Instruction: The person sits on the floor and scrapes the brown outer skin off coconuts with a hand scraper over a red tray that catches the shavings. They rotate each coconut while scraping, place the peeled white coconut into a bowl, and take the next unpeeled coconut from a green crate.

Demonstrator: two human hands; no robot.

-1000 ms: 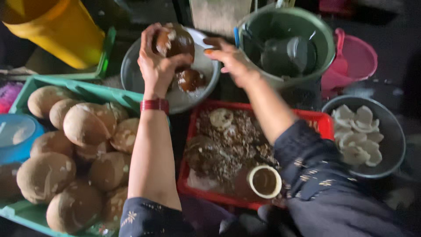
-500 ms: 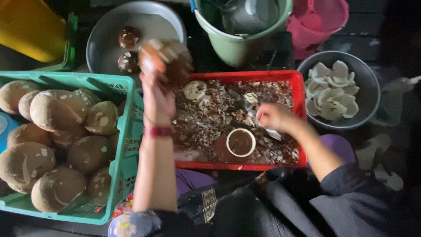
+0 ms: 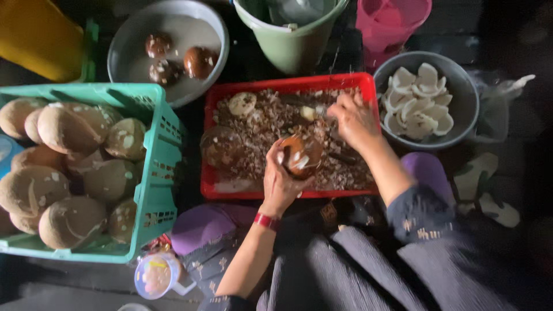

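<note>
Head view: left hand [image 3: 280,183] grasps a brown coconut [image 3: 301,155] over the red tray [image 3: 288,88]; right hand [image 3: 352,118] beyond it grips a small tool; a slip could nick fingers

Brown, round coconut [image 3: 300,155], shell flecked with pale scraps, cupped from below in the left hand [image 3: 282,183] and held just above the middle of the red tray [image 3: 288,86]. Small pale-handled tool [image 3: 314,112], partly hidden and hard to make out, pinched in the right hand [image 3: 356,120] over the far right part of the same tray, near the coconut but apart from it.
</note>
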